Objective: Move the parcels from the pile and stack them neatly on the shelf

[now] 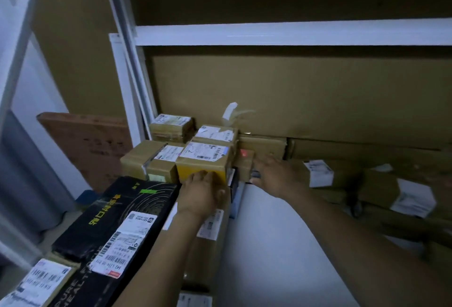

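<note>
On the white shelf [269, 245] stand several taped cardboard parcels. My left hand [201, 191] presses flat against the front of a yellow-taped parcel [203, 162] with a white label on top. My right hand [274, 174] reaches past its right side, fingers spread, touching a small brown parcel with a red mark [244, 157] and a dark item under the fingertips. Neither hand wraps around anything. Two more parcels stand behind: a labelled one [216, 133] and a taped one [171, 127]. Another brown parcel [149, 158] stands to the left.
A long black box [117, 218] with labels lies at front left beside a long cardboard box [208, 238]. Loose parcels with white labels [367, 184] lie at right. A cardboard sheet [305, 96] backs the shelf; a white shelf beam [293, 34] runs overhead.
</note>
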